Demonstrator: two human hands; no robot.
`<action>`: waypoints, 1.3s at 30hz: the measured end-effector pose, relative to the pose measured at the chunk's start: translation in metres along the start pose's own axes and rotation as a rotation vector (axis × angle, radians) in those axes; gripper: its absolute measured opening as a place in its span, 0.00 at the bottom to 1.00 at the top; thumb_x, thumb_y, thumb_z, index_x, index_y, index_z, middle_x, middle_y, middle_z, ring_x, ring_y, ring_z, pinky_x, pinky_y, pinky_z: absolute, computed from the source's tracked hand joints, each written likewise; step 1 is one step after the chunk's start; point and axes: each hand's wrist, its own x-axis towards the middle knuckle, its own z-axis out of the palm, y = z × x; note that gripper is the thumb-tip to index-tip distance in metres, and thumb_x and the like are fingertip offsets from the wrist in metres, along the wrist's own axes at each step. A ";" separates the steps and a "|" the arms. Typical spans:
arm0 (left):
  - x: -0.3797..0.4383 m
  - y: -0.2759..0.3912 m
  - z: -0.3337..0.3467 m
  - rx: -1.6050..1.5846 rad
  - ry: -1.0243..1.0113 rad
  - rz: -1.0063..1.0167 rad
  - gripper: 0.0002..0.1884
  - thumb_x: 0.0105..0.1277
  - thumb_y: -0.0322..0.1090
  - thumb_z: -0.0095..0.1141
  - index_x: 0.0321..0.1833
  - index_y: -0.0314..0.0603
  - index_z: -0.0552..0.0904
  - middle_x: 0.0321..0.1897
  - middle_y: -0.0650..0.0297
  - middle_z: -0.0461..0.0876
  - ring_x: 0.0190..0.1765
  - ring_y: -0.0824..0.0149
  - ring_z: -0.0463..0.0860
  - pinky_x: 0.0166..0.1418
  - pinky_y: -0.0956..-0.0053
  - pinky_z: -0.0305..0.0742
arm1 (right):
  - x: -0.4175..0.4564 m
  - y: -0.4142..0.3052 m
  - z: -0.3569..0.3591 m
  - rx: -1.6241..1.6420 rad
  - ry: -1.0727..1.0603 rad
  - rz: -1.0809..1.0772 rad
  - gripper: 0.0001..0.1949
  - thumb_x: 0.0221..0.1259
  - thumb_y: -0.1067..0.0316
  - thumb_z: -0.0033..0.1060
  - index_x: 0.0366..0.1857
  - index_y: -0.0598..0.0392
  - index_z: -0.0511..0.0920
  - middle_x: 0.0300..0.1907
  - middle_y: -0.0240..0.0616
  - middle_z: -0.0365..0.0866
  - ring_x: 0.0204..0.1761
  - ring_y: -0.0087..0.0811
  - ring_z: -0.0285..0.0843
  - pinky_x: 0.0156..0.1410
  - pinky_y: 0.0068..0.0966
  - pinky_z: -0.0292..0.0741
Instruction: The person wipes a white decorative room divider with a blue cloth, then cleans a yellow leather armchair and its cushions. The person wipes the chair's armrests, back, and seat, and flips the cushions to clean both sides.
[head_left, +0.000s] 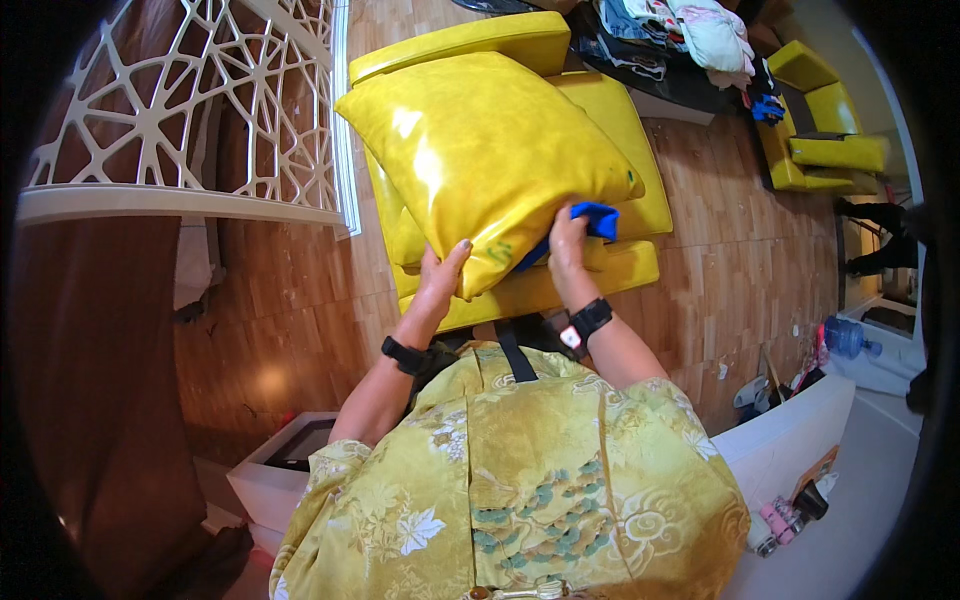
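Note:
A large glossy yellow cushion (480, 150) is tilted up over a yellow armchair (630, 150). Green marks show near its lower corner and at its right corner. My left hand (444, 279) grips the cushion's near corner, thumb on top. My right hand (568, 238) is at the cushion's right-hand edge with a blue cloth (598, 222) in its fingers. Part of the cloth hangs below the cushion's edge, and the rest is hidden under the hand and cushion. Most of the chair's seat is covered by the cushion.
A white lattice screen (150, 112) stands to the left. Folded clothes (709, 37) lie on a black table (652, 86) at the back. Another yellow armchair (817, 120) and a person's dark-clad legs (877, 236) are at right. A blue water bottle (847, 337) lies near a white partition (787, 420).

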 end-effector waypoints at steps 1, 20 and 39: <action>-0.003 0.013 -0.004 -0.073 0.002 -0.114 0.29 0.73 0.38 0.70 0.70 0.32 0.73 0.60 0.52 0.87 0.57 0.62 0.87 0.60 0.65 0.83 | 0.021 0.003 -0.005 0.004 0.121 -0.035 0.31 0.82 0.46 0.49 0.67 0.71 0.65 0.66 0.72 0.75 0.66 0.63 0.76 0.71 0.49 0.72; 0.001 0.014 -0.226 0.320 -0.050 -0.222 0.25 0.78 0.41 0.65 0.72 0.36 0.78 0.60 0.59 0.88 0.58 0.65 0.87 0.63 0.68 0.83 | 0.074 0.028 -0.104 -0.121 -0.590 -0.091 0.37 0.79 0.43 0.61 0.75 0.68 0.69 0.70 0.52 0.79 0.69 0.42 0.78 0.75 0.35 0.72; 0.003 0.034 -0.187 0.074 0.413 0.214 0.25 0.81 0.49 0.61 0.70 0.38 0.79 0.61 0.58 0.85 0.62 0.68 0.82 0.65 0.72 0.79 | 0.001 -0.104 -0.055 0.346 -0.774 0.089 0.20 0.69 0.70 0.75 0.63 0.55 0.82 0.52 0.31 0.89 0.50 0.25 0.87 0.57 0.26 0.83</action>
